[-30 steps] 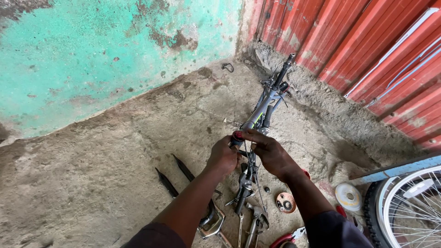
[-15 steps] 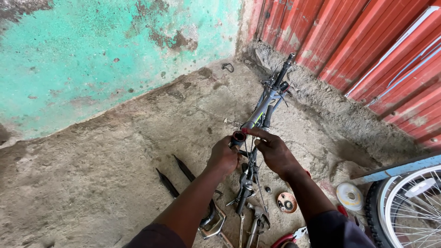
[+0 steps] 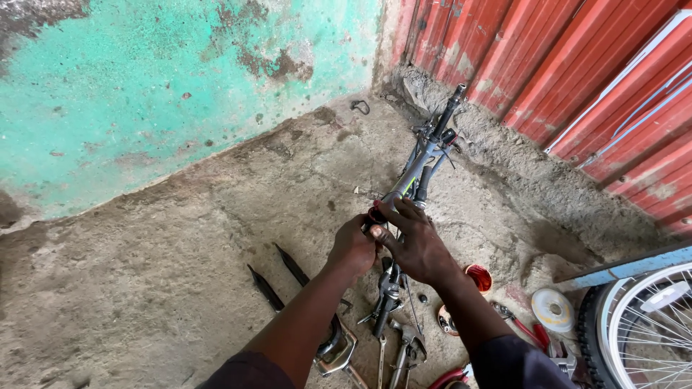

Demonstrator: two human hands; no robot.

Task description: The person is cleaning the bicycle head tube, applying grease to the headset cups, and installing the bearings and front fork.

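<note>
Around the red ring point(image 3: 376, 215) atop the bike frame point(image 3: 422, 169), left hand point(image 3: 353, 248) clamps; right hand point(image 3: 418, 241) pinches; pressing squarely seems wise.

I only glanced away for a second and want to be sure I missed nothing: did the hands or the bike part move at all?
Barely. The right hand slid slightly down and toward the person along the bicycle frame, its fingers spread over the red-ringed end. The left hand kept its grip just below that end. The frame, the tools on the concrete floor and the wheel lie as they did.
</note>
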